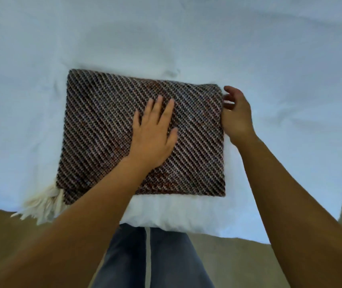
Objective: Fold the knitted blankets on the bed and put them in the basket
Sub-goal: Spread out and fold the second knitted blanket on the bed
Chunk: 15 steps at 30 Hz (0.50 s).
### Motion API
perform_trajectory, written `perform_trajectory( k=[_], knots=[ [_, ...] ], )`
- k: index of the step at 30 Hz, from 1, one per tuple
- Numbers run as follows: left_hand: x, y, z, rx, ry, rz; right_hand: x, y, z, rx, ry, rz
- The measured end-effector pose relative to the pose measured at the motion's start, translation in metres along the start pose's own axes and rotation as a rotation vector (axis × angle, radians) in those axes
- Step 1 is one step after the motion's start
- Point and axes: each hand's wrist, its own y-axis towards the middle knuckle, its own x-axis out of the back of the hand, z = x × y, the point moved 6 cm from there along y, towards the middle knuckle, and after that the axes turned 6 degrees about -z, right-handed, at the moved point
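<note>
A dark knitted blanket (103, 125) with diagonal brown, white and reddish stripes lies folded into a flat rectangle on the bed (269, 48), near its front edge. A cream fringe (41, 206) sticks out at its lower left corner. My left hand (155, 134) rests flat on the middle of the blanket, fingers spread. My right hand (236, 115) is at the blanket's right edge, fingers loosely curled and touching the fold; whether it pinches the edge is unclear. No basket is in view.
The bed is covered with a pale blue-white sheet that fills most of the view. Tan floor (4, 235) shows below the bed's front edge and at the right. My legs in grey trousers (151, 260) stand against the bed.
</note>
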Motion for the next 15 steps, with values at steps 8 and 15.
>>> perform_trajectory(
  k=[8, 15],
  knots=[
    [-0.020, 0.056, -0.031, -0.046, -0.115, 0.019, -0.032, 0.027, 0.007, 0.206, -0.188, 0.235],
    [-0.014, 0.051, -0.008, 0.001, -0.247, -0.088, -0.029, 0.016, 0.037, 0.503, -0.204, 0.039]
  ],
)
